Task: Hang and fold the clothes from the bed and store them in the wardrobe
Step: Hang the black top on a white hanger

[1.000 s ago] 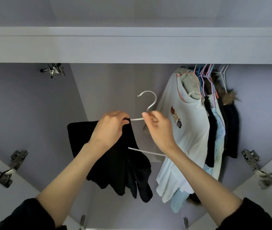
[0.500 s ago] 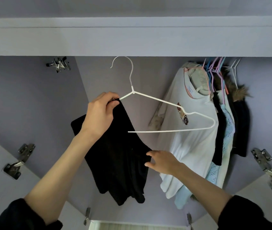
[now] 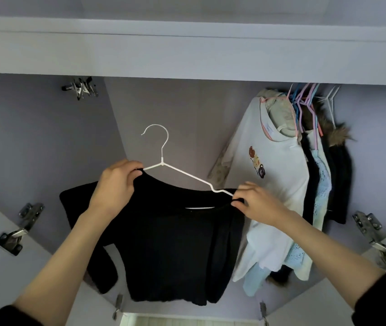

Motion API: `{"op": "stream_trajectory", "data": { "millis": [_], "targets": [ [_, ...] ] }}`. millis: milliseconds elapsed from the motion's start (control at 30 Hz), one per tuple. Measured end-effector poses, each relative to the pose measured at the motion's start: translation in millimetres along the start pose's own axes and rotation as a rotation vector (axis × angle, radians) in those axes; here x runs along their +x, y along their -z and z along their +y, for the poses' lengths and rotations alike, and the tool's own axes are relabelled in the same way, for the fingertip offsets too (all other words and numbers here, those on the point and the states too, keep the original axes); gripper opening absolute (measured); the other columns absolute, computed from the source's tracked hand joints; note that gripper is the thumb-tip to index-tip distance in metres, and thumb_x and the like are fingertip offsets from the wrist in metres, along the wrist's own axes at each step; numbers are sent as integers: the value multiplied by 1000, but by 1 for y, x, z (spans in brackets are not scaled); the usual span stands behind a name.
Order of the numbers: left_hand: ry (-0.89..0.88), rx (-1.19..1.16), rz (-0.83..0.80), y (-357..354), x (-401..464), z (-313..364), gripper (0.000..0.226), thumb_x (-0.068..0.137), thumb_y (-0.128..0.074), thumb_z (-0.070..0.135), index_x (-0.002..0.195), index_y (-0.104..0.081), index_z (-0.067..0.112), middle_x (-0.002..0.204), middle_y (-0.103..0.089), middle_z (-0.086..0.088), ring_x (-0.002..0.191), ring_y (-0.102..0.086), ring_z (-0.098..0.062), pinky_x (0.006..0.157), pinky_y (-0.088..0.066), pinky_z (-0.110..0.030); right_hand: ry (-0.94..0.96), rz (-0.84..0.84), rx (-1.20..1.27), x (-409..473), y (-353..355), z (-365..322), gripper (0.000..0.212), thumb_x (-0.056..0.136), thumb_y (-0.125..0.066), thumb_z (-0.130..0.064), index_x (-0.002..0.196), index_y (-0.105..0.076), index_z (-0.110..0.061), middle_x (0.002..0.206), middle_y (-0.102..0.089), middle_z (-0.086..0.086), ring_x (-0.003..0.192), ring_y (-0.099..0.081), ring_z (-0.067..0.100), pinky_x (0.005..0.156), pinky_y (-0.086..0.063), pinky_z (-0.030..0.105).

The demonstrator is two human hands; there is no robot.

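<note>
Both hands, left [image 3: 114, 184] and right [image 3: 255, 203], pinched black top [image 3: 175, 243] collar over hanger [image 3: 163, 161]; next: hook onto rail.

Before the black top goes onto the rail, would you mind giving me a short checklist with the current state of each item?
1. Left hand grips the black top at its neckline by the white hanger: ok.
2. Right hand pinches the neckline at the hanger's other shoulder: ok.
3. Hanger's right end fully inside the top: not ok, wire shows above the neckline.
4. Hook free and upright: ok.
5. Open space left of the white T-shirt: ok.
6. Rail in sight: cannot tell, hidden behind the wardrobe's top panel.
</note>
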State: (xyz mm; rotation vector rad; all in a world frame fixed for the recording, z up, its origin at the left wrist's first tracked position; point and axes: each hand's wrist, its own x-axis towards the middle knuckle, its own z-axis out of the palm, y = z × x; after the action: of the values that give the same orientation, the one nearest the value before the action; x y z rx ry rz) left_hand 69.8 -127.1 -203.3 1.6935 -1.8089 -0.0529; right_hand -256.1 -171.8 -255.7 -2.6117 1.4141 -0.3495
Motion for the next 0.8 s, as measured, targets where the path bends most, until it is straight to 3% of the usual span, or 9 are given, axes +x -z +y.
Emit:
{"op": "stream_trajectory", "data": {
  "millis": [100,233,400,467,533,600,667,800],
  "targets": [
    [-45,-26,7,-3,3,9,16,89,-57,-2,99,-69,4,90,-65,-14,85,-60,-31,78,-43,-28,110,97,-17,10,10,-16,21,91,-60,-22,96,-69,-4,89,-60,6,93,-50,20,79,-33,18],
    [-52,-85,12,-6,1,17,14,89,-58,-1,97,-69,4,92,-65,-10,86,-60,-27,79,-38,-20,222,158,18,13,17,-33,13,87,-65,-18,88,-72,-6,82,-57,1,83,-50,14,76,-41,22],
    [13,-178,72,0,2,19,13,90,-58,2,96,-69,5,91,-64,2,82,-54,-12,73,-31,0,61,251,383,15,23,-40,2,83,-70,-14,83,-68,-13,89,-52,-12,77,-54,7,75,-44,16],
    [34,-219,101,3,3,22,12,90,-58,4,95,-69,6,85,-61,10,75,-53,-4,71,-30,5,21,279,375,16,29,-43,12,83,-69,-18,91,-61,-15,90,-47,-15,73,-54,5,72,-47,21],
    [52,-249,111,3,4,26,12,90,-59,6,94,-69,7,80,-59,15,73,-54,3,69,-32,5,18,351,166,20,37,-50,26,84,-68,-28,106,-59,-17,90,-43,-15,69,-50,3,71,-44,26],
    [61,-273,104,0,5,30,11,90,-60,7,94,-70,8,78,-58,18,75,-54,8,69,-34,4,46,383,35,27,44,-63,42,85,-66,-36,122,-57,-18,96,-50,-6,83,-53,14,81,-42,32],
    [50,-300,92,-4,4,36,10,90,-60,8,92,-70,9,77,-58,20,74,-54,10,70,-34,3,70,316,73,36,49,-82,45,88,-61,-37,130,-54,-21,101,-55,0,94,-52,18,86,-40,34],
    [28,-352,58,-11,-2,41,10,88,-63,8,85,-69,15,74,-61,19,76,-57,9,67,-36,0,9,221,480,48,48,-108,21,95,-54,-25,101,-67,-11,67,-56,7,60,-48,17,61,-39,29]
  ]
}}
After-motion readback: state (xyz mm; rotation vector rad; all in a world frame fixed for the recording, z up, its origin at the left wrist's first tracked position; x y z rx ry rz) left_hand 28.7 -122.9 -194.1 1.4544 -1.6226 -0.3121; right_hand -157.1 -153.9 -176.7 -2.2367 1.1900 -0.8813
